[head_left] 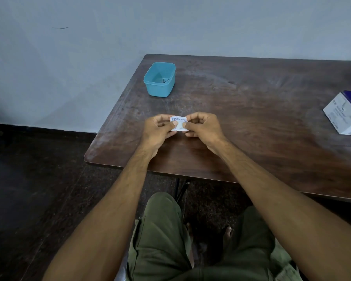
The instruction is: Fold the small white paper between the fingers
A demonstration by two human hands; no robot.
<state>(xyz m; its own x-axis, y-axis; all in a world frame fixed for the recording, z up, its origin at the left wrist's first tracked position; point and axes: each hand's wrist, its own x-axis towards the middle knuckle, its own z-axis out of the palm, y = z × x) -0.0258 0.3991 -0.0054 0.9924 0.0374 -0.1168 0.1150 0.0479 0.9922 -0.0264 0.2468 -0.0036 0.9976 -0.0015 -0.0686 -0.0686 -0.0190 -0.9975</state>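
While our left hand [157, 128] and right hand [204, 126] each pinch a side of the small white packet [178, 123], we hold it just above the table [251, 118]. Farther off stands a blue tub [160, 79]; a box [345, 113] sits far right.

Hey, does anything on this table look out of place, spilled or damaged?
Nothing spilled or broken. The wooden table looks worn and scuffed. Both hands, left hand and right hand, pinch a small white packet. The teal container stands upright, and a box sits at the right edge.
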